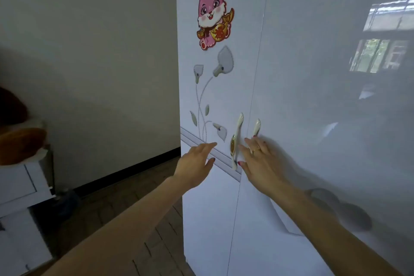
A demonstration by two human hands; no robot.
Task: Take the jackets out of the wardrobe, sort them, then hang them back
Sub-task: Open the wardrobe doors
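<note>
Both of my forearms reach up from the bottom edge toward the wardrobe (291,119), which fills the right half of my view. My left hand (197,163) hangs in front of the left door with its fingers (207,146) straight and loosely together, holding nothing; I cannot tell whether the tips touch the panel. My right hand (259,163) is spread flat, its fingers (251,144) extended, over the foot of the right handle (257,127); a ring shows on one finger, and I cannot tell if the hand has any grip on the handle. The left handle (237,139) stands just beside it, across the thin seam where the two doors meet.

Both doors are closed, so no jackets show. The panels are glossy white, smooth enough to mirror a window on the right door. The handles are slim, curved, cream-coloured bars, glazed-looking, and the left one carries a small gold oval. A pink cartoon rabbit sticker (212,6) sits high on the left door, with a pale grey lily decal (212,87) on thin stems below it and a grooved band crossing the door at hand level.

Left of the wardrobe are a plain wall, a dark wood-patterned floor (125,199) and a white cabinet (20,186) with brown plush shapes on top.
</note>
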